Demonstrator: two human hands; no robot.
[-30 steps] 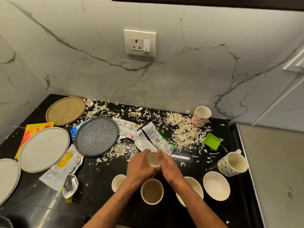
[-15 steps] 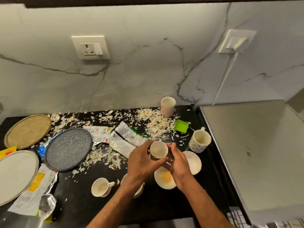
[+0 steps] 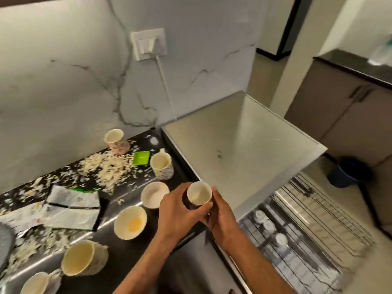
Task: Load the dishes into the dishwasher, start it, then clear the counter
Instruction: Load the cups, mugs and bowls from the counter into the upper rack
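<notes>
Big steel dishwasher top (image 3: 244,145) filling the right side, pulled-out wire rack (image 3: 314,225) below it with a few small white things sitting in it, too blurry to call. Black counter (image 3: 127,257) on the left, pretty trashed: pale shavings (image 3: 106,168) scattered all over, crumpled silver wrappers (image 3: 70,211) lying flat in the middle.

Then the dishes. Large cream cup (image 3: 82,258) tipped on its side near the front edge, another cup (image 3: 36,283) just beside it at the bottom corner. Bowl with a yellow smear (image 3: 129,224), white bowl (image 3: 154,197) right behind it. Spotted mug (image 3: 162,166) near the dishwasher, green square dish (image 3: 141,158) touching distance from it, red-patterned cup (image 3: 115,141) back by the wall.

Smallest and the main event: small cup (image 3: 199,195), upright, mouth facing up, held above the counter's right edge next to the dishwasher top. Left hand (image 3: 180,209) wrapped around its left side, right hand (image 3: 222,219) curled around the right side and underneath, so cup sandwiched between both, rim poking out above the fingers.
</notes>
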